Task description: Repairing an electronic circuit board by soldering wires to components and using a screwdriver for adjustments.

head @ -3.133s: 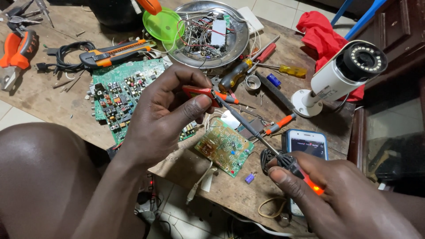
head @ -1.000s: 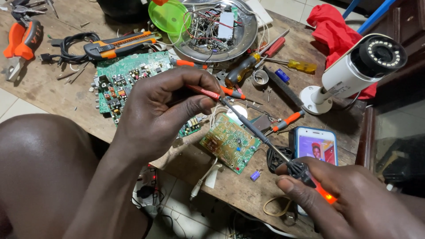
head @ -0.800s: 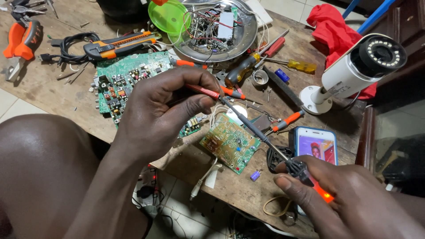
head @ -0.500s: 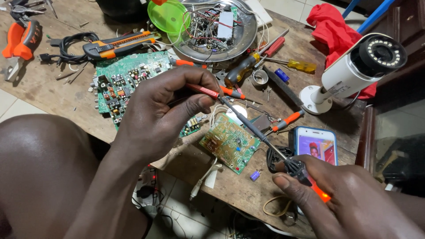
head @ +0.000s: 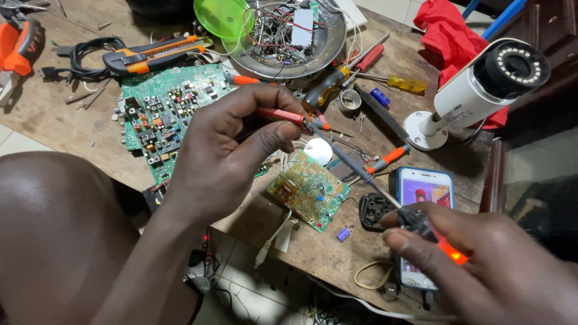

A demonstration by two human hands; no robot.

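On cluttered wooden table (head: 54, 114): left hand (head: 232, 150) grips pliers (head: 283, 115), right hand (head: 481, 253) soldering iron (head: 385, 192)

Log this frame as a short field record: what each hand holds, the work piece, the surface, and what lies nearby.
left hand: pinches a thin red-handled tool
right hand: grips a soldering iron, orange light glowing at its handle
meeting point: iron tip and red tool come together just above the small green circuit board
surface: worn wooden table
nearby: large green circuit board, metal bowl of parts, smartphone, white security camera, red cloth
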